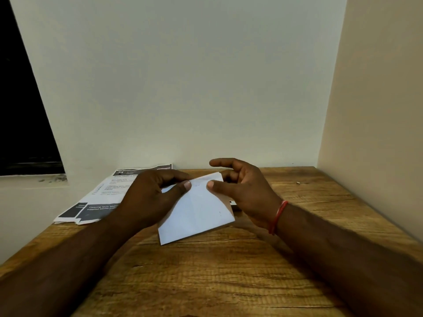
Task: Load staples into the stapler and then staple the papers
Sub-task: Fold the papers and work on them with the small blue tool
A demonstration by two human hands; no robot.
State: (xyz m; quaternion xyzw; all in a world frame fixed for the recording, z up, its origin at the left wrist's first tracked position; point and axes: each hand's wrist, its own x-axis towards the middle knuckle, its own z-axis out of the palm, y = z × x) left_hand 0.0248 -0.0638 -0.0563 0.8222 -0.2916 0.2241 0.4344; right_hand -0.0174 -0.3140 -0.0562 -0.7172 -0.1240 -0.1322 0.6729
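A small stack of white papers (196, 211) is held tilted above the wooden table (229, 271), its near corner touching or almost touching the top. My left hand (151, 197) grips its left side, thumb on top near the far edge. My right hand (242, 191) pinches the far right part with the thumb on top, the other fingers curled and spread behind. A sliver of a dark and white object (234, 205), perhaps the stapler, shows under my right palm; most of it is hidden.
Printed sheets with dark headers (100, 197) lie at the table's far left, hanging over the edge. A tiny object (297, 183) sits at the far right. Walls close the back and right. A red thread (277, 217) circles my right wrist.
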